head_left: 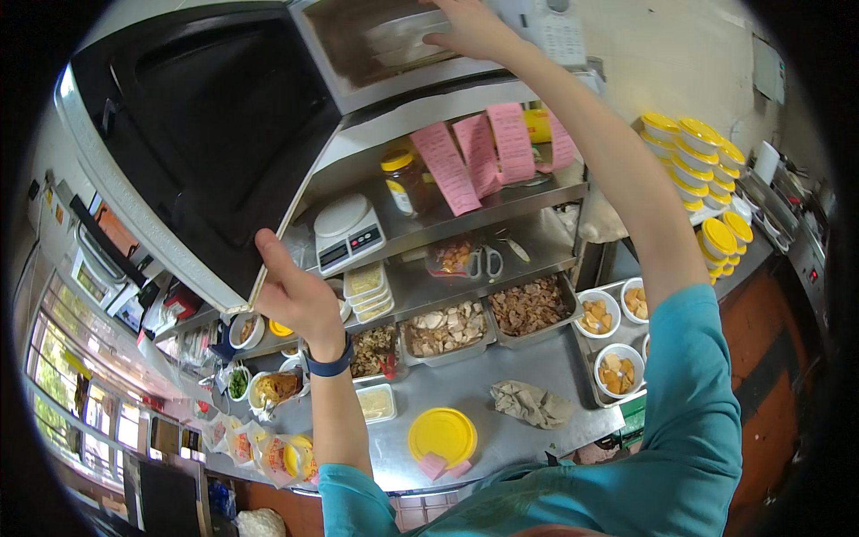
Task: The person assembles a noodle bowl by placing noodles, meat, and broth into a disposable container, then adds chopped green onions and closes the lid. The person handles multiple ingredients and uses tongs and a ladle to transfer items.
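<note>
A microwave with its door swung wide stands on the top shelf. My left hand, with a dark band at the wrist, grips the lower corner of the microwave door, thumb on the dark inner face. My right hand is at the microwave's opening, thumb and fingers apart, with its upper part cut off by the frame's edge. Inside the microwave, close to that hand, is a pale, see-through item, its kind unclear. I see nothing held in the right hand.
Below are a kitchen scale, a yellow-lidded jar and hanging pink slips. Metal trays of chopped meat line the counter. Nearer lie a yellow lid and crumpled paper. Yellow-lidded tubs are stacked at right.
</note>
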Available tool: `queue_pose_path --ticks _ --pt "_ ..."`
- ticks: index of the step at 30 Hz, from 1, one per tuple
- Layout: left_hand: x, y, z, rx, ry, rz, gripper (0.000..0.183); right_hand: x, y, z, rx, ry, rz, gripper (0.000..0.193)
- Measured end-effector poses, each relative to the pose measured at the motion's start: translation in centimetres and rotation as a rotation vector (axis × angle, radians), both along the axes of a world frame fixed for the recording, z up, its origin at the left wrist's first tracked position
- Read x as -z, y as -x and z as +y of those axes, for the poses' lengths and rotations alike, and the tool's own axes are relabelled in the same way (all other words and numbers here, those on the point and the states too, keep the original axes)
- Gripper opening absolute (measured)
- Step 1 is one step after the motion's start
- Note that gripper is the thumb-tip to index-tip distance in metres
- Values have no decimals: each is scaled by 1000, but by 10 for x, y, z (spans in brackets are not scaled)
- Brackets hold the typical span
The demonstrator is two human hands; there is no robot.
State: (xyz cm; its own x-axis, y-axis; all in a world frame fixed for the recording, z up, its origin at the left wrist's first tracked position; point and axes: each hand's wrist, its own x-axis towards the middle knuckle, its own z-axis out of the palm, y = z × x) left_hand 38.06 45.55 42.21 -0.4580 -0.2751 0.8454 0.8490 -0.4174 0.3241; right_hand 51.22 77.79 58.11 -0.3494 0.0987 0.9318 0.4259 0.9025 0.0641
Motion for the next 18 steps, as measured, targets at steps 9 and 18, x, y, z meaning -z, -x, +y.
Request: queue_pose_path --ticks 9,18 --pt "50 -21 41 376 376 -111 46 -38 92 -4 433 8 -536 48" --pt "-49 -14 160 2040 399 -745 89 -32 -38 -110 41 -412 -289 44"
